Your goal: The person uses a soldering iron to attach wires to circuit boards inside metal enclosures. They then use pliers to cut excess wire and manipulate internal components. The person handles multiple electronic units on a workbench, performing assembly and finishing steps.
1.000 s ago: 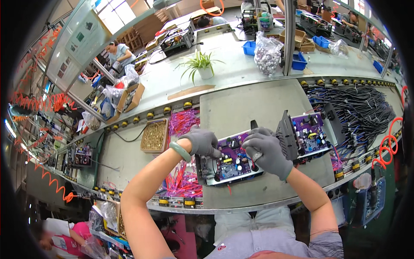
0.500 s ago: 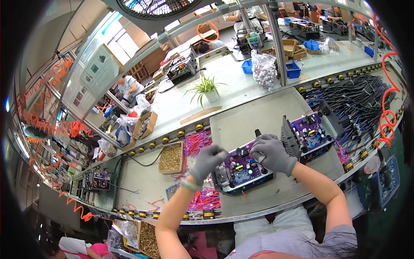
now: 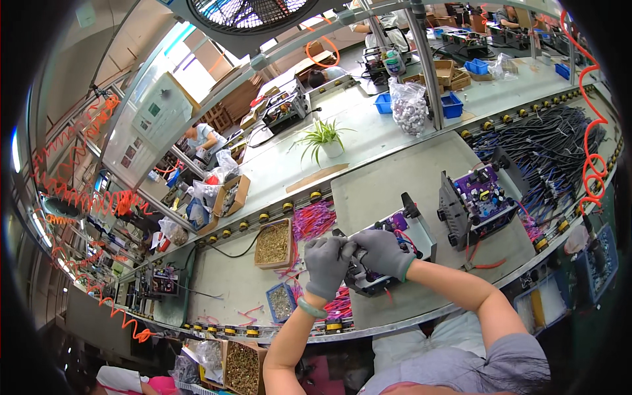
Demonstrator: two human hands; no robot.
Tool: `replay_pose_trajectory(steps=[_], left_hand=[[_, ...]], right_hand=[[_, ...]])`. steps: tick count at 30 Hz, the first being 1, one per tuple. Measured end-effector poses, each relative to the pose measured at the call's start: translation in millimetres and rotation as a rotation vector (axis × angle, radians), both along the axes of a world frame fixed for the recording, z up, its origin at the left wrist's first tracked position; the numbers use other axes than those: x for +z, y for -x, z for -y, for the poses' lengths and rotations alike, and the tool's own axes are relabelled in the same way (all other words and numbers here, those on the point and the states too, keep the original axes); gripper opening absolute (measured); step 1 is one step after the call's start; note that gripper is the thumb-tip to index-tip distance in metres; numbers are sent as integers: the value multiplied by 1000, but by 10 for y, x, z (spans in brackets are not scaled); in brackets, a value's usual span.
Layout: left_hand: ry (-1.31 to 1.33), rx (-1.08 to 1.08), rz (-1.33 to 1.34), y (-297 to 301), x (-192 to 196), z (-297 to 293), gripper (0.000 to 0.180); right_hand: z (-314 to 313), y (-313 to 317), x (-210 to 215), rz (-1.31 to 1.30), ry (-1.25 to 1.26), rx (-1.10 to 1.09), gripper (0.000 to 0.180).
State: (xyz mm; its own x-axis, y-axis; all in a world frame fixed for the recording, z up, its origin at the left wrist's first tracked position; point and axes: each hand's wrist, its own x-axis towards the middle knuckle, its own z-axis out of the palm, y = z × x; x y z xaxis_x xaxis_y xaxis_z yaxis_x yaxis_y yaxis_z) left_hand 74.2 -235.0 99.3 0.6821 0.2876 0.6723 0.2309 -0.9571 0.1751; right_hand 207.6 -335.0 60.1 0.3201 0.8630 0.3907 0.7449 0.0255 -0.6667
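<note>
Both my hands wear grey gloves and meet over the left end of an open electronic unit (image 3: pixel 426 245) with a purple circuit board and dark end panels. My left hand (image 3: pixel 326 268) is closed, its fingertips pinched close to those of my right. My right hand (image 3: pixel 382 253) is also closed, reaching across the unit and covering much of its board. What the fingers hold is too small or hidden to make out. To the right stands a second open unit (image 3: pixel 482 197) with a purple board. Pliers with red-orange handles (image 3: pixel 488 265) lie in front of it.
Left of my hands are a box of brass-coloured small parts (image 3: pixel 272 245), a blue tray of small metal parts (image 3: pixel 281 303) and pink-purple wires (image 3: pixel 313 220). Bundled black cables (image 3: pixel 546 151) lie at right. A potted plant (image 3: pixel 332 148) stands behind. An orange coiled hose (image 3: pixel 590 161) hangs at right.
My right hand has moved left across the unit, and the two hands, apart before, now meet at its left end. The whole view has shifted slightly. The pliers have come into sight.
</note>
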Motion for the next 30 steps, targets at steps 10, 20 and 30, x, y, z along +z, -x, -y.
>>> replay_pose_trajectory(steps=[10, 20, 30], left_hand=[[-62, -55, -22, -18, 31, 5, 17], [-265, 94, -290, -31, -57, -132, 12], [374, 217, -4, -109, -322, 9, 44]], right_hand=[[16, 8, -23, 16, -151, -51, 20], [4, 21, 22, 68, -136, -63, 14], [-404, -278, -111, 559, 203, -105, 11]])
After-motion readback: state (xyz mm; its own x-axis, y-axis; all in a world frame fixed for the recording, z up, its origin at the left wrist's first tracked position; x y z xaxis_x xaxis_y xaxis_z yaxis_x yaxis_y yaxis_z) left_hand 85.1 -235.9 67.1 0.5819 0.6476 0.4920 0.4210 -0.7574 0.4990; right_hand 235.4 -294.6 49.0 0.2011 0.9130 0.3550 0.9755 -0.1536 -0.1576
